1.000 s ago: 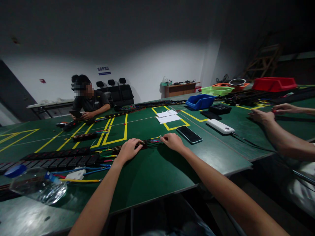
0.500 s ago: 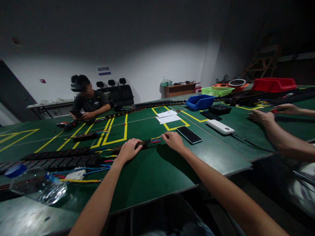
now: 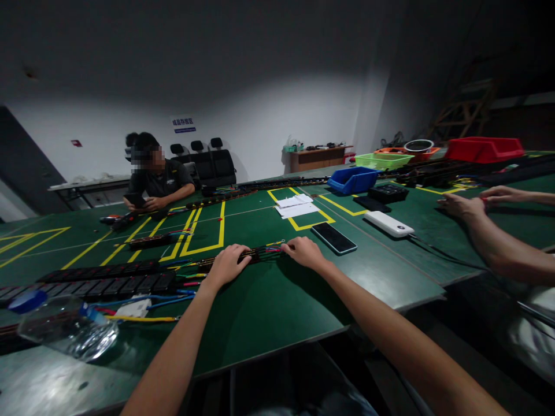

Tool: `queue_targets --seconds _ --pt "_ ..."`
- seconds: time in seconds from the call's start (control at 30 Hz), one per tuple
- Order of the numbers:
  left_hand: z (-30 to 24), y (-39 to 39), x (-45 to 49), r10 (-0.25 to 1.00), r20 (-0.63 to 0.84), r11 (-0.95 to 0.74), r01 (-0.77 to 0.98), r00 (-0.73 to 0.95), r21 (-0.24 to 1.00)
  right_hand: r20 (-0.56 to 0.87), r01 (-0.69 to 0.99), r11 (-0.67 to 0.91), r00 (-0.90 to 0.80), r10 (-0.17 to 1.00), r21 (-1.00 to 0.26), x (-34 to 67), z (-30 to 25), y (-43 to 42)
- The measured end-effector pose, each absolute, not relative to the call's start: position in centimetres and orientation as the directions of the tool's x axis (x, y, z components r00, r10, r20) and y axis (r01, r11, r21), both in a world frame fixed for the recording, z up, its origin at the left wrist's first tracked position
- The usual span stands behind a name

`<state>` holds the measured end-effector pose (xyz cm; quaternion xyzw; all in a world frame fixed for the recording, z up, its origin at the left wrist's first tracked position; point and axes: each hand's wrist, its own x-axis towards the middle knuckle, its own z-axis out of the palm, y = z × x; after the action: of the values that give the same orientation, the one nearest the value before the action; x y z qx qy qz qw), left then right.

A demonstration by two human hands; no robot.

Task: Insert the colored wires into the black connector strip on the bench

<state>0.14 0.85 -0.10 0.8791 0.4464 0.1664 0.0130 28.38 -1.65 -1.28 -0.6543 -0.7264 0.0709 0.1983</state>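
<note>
My left hand is curled over a dark bundle of cables on the green table, its fingers resting round the bundle. At the bundle's right end, thin coloured wires fan out, with a ring terminal on one of them. My right hand pinches at these wire ends; its fingertips cover what exactly they hold. Left of my left hand lie long black segmented strips with coloured leads. A phone lies just beyond my right hand.
A clear bottle with blue cap lies at the near left. White papers, a white power bank and a blue bin stand farther right. A co-worker's hands work at the right edge; another person sits across the table.
My right hand has shifted slightly left and down along the wire ends; the ring terminal now shows above its fingers. My left hand stays on the cable bundle.
</note>
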Motion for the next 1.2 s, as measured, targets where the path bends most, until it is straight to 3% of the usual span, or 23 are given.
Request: queue_targets --seconds 0.53,0.8,1.2 --pt "-0.09 0.84 0.18 0.782 0.292 -0.608 0.777 0.55 0.163 0.236 0.909 0.136 -0.043 0.971 -0.395 28.45 -1.32 -1.63" --pt "0.12 0.7 0.27 0.792 0.278 -0.597 0.784 0.543 0.17 0.334 0.894 0.125 0.029 0.942 -0.431 28.59 -1.22 -1.5" --pt "0.12 0.71 0.24 0.794 0.272 -0.598 0.778 0.544 0.192 0.166 0.908 0.101 -0.036 0.985 -0.407 28.45 -1.32 -1.54"
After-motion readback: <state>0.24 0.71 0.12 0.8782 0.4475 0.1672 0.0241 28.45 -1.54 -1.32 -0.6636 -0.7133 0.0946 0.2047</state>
